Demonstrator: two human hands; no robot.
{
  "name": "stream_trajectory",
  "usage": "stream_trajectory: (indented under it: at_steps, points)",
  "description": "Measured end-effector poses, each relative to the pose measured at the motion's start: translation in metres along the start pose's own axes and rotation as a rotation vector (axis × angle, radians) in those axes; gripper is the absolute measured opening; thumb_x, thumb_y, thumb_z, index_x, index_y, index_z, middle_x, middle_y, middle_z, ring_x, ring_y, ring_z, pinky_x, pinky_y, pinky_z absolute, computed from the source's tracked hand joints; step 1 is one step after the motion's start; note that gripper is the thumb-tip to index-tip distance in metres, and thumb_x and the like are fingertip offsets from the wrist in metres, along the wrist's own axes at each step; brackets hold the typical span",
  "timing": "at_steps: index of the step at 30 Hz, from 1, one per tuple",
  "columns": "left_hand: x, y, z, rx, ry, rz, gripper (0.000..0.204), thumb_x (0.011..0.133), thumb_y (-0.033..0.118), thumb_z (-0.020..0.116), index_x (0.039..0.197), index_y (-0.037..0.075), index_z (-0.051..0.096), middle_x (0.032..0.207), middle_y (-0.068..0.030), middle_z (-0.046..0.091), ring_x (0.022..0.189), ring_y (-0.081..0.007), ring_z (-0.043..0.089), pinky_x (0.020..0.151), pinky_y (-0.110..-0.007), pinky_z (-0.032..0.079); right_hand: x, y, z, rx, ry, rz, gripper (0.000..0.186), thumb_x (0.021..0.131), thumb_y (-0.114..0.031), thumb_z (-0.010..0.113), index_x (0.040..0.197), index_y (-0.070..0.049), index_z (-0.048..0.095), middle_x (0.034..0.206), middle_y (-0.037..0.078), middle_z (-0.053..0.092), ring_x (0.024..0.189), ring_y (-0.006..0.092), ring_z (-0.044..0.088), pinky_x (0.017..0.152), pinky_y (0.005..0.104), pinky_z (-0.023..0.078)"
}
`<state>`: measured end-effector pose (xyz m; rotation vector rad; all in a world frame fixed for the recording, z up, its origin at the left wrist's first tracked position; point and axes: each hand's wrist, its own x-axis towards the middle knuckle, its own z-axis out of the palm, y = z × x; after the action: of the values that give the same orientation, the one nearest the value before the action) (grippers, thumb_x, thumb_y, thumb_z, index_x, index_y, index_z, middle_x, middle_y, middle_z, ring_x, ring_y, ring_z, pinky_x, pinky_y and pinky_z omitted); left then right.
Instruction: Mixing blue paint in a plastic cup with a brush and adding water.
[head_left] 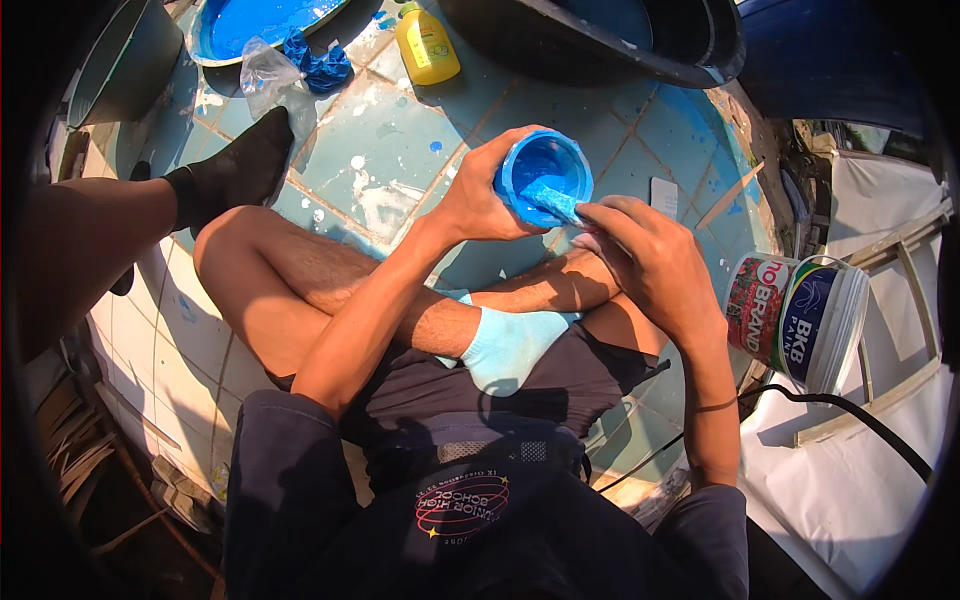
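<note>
My left hand (478, 195) is wrapped round the side of a blue cup (503, 180), which is tipped so that its open mouth shows. Bright blue paint coats the inside of the cup. Between the thumb and fingers of my right hand (645, 255) is a short light-blue strip (550, 197) smeared with paint. Its far end reaches into the cup; the end in my fingers is partly hidden, and I cannot tell what it is made of. Both hands are above my crossed legs, near my light-blue sock (515, 345).
A shallow basin of blue paint (255, 25), plastic bags (315, 62), a yellow bottle (427, 48) and a large black tub (570, 45) stand ahead on the paint-spattered tiles (365, 150). A paint bucket (800, 315) is tilted at right. Another person's black-socked foot (240, 155) is at left.
</note>
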<state>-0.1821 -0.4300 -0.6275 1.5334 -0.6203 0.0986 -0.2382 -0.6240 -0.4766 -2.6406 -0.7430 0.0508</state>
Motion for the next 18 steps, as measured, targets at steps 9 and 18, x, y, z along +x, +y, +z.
stream_trajectory:
  at_steps: [9,18]
  points:
    - [-0.005,0.002,0.009,0.005,0.029,0.073,0.078,0.06,0.024,0.095,0.125,0.004,0.058,0.115,-0.0139,0.068,0.104,-0.0279,0.07,0.091,-0.035,0.055,0.016,-0.01,0.016,0.217,0.071,0.56,0.023,0.095,-0.021,0.067,0.097,0.002,0.066,0.073,0.02,0.067,0.063,0.029,0.068,0.059,0.0365,0.052]
    - [-0.013,-0.018,0.012,0.128,-0.001,-0.039,0.089,0.06,0.026,0.096,0.134,0.006,0.052,0.125,-0.0134,0.064,0.114,-0.0263,0.066,0.098,-0.036,0.053,0.009,-0.003,0.038,0.409,0.17,0.434,0.025,0.093,-0.02,0.07,0.104,0.002,0.065,0.075,0.021,0.068,0.066,0.0314,0.07,0.061,0.0363,0.053]
